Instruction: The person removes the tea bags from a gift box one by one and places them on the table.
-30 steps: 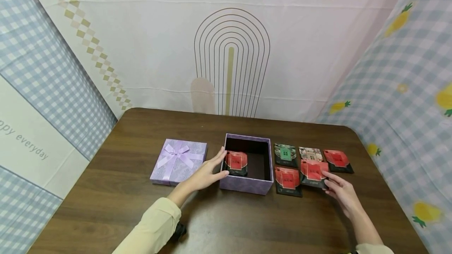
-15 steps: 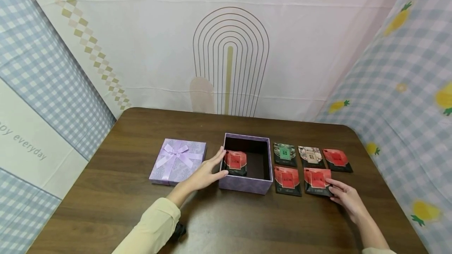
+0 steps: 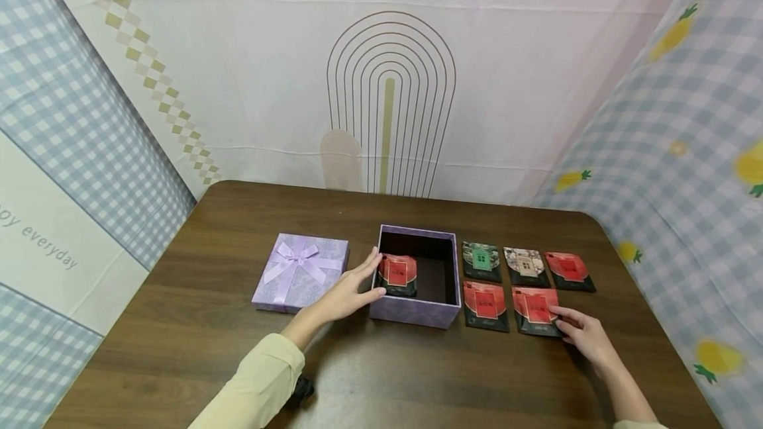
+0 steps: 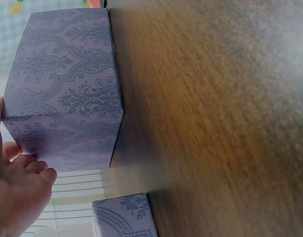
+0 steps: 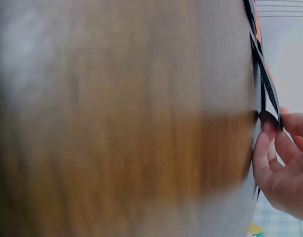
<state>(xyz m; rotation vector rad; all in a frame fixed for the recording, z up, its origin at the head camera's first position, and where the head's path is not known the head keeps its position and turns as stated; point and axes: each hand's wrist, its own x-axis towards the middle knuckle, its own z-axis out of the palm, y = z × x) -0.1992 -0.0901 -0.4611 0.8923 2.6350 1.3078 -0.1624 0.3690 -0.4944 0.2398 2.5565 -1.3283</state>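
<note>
My left hand (image 3: 346, 293) rests at the left side of the purple patterned box (image 3: 411, 312), fingers along its wall and thumb at the near corner. Inside the lidless box, one red-and-black sachet (image 3: 398, 274) leans at the left. With the right hand (image 3: 587, 336) I pinch the right edge of another red-and-black sachet (image 3: 536, 310), low over the table. In the right wrist view this sachet (image 5: 271, 84) appears edge-on and tilted, thumb and fingers (image 5: 297, 123) at its corner. The left wrist view shows the box's outer wall (image 4: 67, 64) beside the fingers.
A purple lid (image 3: 303, 270) with a ribbon bow lies left of the box. Right of the box are a green sachet (image 3: 481, 260), a cream floral sachet (image 3: 526, 265) and two more red sachets (image 3: 570, 270). A dark object (image 3: 302, 390) sits by the left sleeve on the wooden table (image 3: 381, 376).
The pinched red sachet has moved toward me and slightly right, uncovering the cream floral sachet, then a little lower. My left hand stays at the box.
</note>
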